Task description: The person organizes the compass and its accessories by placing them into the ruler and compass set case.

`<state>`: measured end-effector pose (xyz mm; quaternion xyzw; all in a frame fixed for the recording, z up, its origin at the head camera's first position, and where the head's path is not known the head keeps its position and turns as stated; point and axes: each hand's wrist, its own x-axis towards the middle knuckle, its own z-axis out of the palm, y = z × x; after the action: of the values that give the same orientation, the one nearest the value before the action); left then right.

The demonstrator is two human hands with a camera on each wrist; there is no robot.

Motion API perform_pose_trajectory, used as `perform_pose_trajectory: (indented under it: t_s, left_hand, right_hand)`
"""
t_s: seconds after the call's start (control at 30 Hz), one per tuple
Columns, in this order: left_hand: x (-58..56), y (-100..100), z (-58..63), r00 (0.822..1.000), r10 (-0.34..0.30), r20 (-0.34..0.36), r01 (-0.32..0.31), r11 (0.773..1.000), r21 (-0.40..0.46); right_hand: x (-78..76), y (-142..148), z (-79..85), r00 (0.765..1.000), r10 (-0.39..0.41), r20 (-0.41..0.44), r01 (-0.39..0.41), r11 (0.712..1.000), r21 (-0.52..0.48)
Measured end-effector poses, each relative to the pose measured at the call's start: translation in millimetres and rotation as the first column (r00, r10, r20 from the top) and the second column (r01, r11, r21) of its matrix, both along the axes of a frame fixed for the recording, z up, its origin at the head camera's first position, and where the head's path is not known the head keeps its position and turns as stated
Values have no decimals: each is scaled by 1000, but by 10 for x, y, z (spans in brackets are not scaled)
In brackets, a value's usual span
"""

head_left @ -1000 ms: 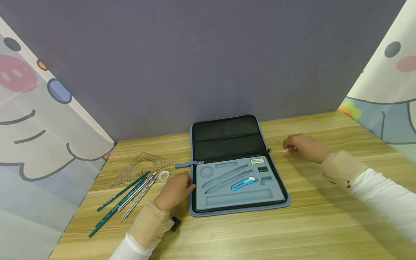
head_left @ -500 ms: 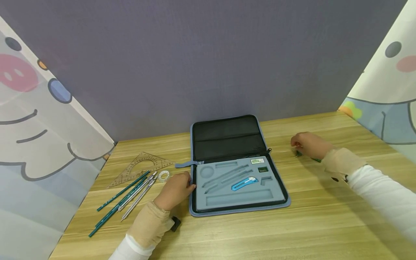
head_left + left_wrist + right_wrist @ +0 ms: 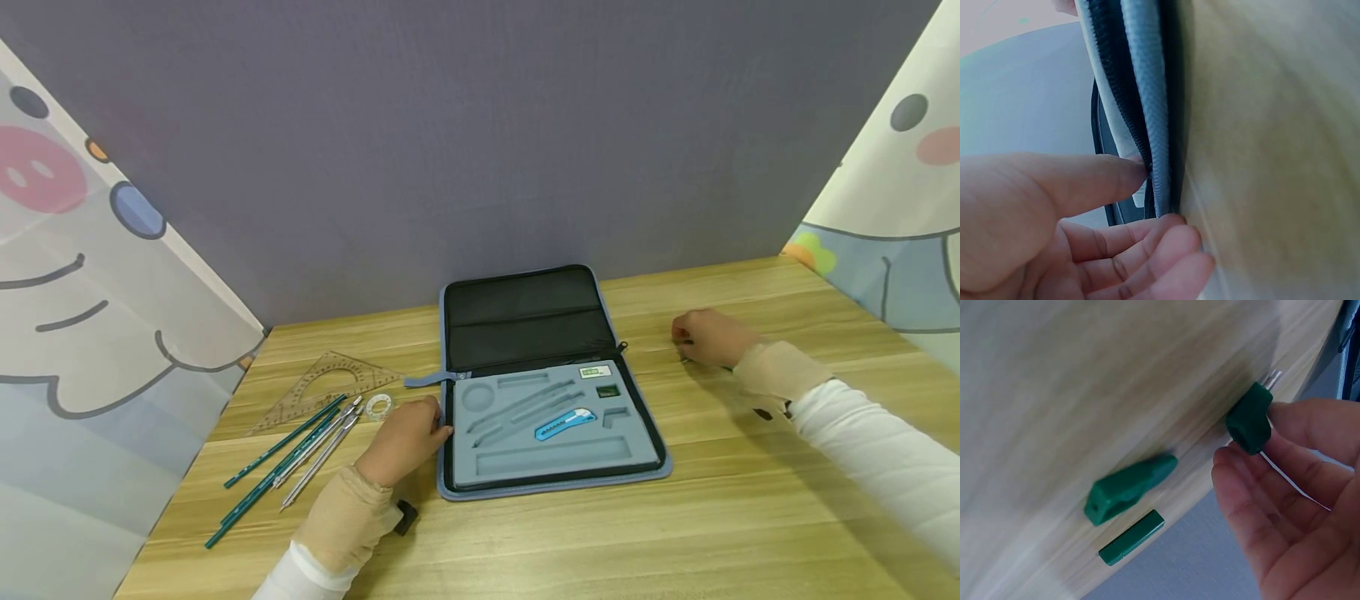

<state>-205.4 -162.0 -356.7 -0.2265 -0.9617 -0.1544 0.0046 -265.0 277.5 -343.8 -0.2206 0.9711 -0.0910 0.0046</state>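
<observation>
A blue zip case [image 3: 555, 493] lies unfolded on the table, its grey tray [image 3: 468, 467] facing up. My left hand [image 3: 402, 440] pinches the case's left edge, thumb on the zip side and fingers low against the outside in the left wrist view. Set in the tray are a blue utility knife [image 3: 565, 423], a white eraser [image 3: 595, 372] and a small dark green piece [image 3: 607, 391]. To the right of the case, my right hand [image 3: 716, 337] holds a small green plastic part [image 3: 1250, 419] with a metal pin between thumb and fingers, low over the wood.
Near the right hand lie a pointed green part [image 3: 1129, 487] and a green bar [image 3: 1132, 537]. Left of the case are a clear set square [image 3: 300, 400], green pencils [image 3: 281, 446], a metal compass [image 3: 322, 458] and a white ring [image 3: 378, 407]. A grey partition [image 3: 480, 150] stands behind.
Since a second ago my right hand has shifted slightly right and down to the table. Green parts showing beneath it half a second ago are now mostly covered. The left hand stays put.
</observation>
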Motion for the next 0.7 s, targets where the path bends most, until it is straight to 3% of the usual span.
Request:
perform_pose_trajectory:
  t_s: [0.43,0.7]
  left_hand:
    - [21,5,20,1000,-4,-5,4,1000,4]
    - [26,13,28,1000,-2,-8,2,1000,4]
  right_hand:
    - [30,-9,-19,1000,-27,7,28,999,-35]
    - [88,-47,-3,1000,-6,-12,5,997,-77]
